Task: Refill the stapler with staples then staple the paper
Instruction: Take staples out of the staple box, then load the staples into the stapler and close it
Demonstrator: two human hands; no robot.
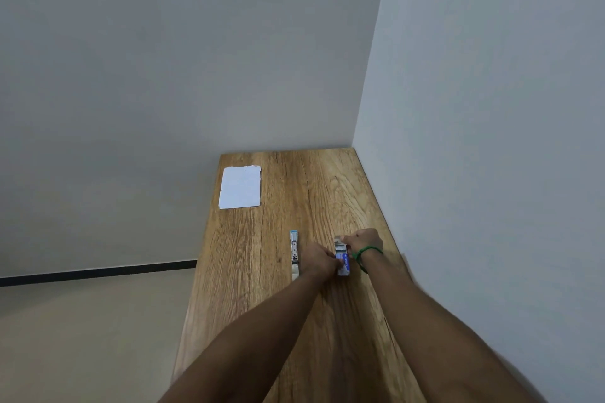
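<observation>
Stapler (294, 254) is lying lengthwise on the wooden table (255, 271), a slim silver body with a small blue tip at its far end, looking opened out flat, though it is too small to be sure. Just to its right a small blue and white staple box (343, 261) is sitting between both hands, with something silvery showing at its far end. White paper (240, 187), with a ragged far edge, is lying well apart at the table's far left corner. Both bare forearms are reaching forward from the near edge. The left hand (319, 261) is curling its fingers around the near part of the box, its wrist covering the stapler's near end. The right hand (362, 241), a green string bracelet (365, 255) circling its wrist, is pinching the far end of the box
</observation>
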